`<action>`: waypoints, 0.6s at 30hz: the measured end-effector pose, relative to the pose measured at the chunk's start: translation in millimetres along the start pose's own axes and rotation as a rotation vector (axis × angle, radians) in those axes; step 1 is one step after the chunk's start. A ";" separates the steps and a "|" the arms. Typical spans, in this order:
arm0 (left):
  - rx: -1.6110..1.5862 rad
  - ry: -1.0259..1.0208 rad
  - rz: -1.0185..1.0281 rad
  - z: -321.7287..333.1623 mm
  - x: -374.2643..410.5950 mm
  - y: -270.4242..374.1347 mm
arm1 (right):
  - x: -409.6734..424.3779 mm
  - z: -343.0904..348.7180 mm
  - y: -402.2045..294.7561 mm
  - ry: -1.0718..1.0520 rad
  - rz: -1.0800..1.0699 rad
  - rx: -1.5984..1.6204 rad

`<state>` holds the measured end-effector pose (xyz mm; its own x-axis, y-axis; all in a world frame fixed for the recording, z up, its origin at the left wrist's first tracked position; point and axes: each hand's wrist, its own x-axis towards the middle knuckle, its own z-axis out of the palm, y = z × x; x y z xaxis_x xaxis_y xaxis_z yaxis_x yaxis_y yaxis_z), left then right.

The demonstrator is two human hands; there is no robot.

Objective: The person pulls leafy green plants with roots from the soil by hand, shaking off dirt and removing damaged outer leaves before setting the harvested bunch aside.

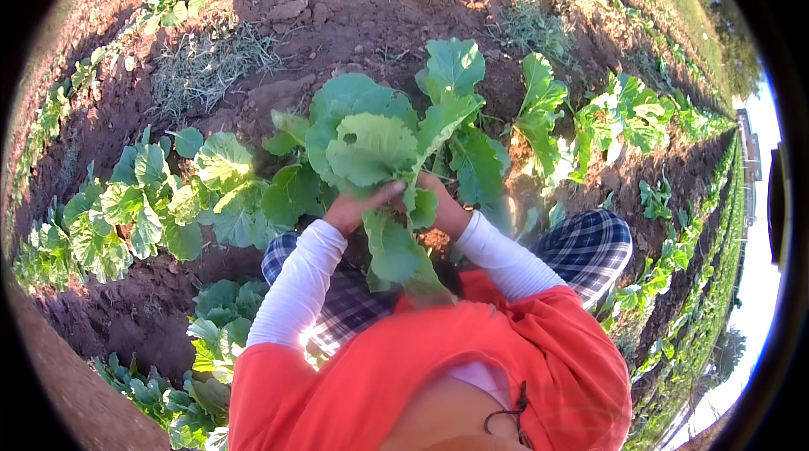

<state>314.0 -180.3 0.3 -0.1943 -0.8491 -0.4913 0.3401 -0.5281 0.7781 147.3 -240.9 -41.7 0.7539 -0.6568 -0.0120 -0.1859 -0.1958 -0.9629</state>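
Observation:
A large leafy green plant (373,151), probably a cabbage or mustard green, is in front of my crouched body. Its broad pale leaves spread above my wrists, and one leaf has a small hole. My left hand (361,204) grips it low on the left, thumb lying across the leaf bases. From the other side my right hand (439,203) closes around the same stalks, its fingers largely hidden by a leaf. A long drooping leaf (393,249) hangs between my forearms towards my lap. The plant's base and roots cannot be made out.
Rows of similar leafy plants (142,198) run left and right (632,113). Beyond lies brown soil (373,15) with clods and a heap of cut dry grass (212,69). My knees in checked cloth (588,255) flank the plant. More plants (221,318) grow at lower left.

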 end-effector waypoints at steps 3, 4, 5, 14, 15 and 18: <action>0.299 0.055 0.440 0.8 18.2 -20.2 | 7.8 7.6 17.0 0.067 -0.115 -0.251; 0.380 0.074 0.408 2.4 22.2 -24.0 | 9.1 9.7 19.6 0.028 -0.129 -0.410; 0.300 0.150 0.393 3.7 24.3 -24.5 | 10.5 7.4 21.0 0.043 -0.153 -0.407; -0.804 -0.120 0.786 -38.7 -3.7 30.4 | 19.7 -30.5 -9.9 0.166 0.010 -0.079; -0.801 0.020 0.907 -53.6 -15.0 34.3 | 25.1 -26.1 -16.4 0.157 0.098 0.035; -0.381 0.746 0.448 -101.2 -36.8 34.8 | 30.9 -19.6 -14.8 0.104 0.237 0.151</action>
<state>426.2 -165.9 5.8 0.6200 -0.6727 -0.4038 0.5433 -0.0032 0.8396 161.1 -272.7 -22.5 0.6309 -0.7436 -0.2217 -0.2474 0.0780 -0.9658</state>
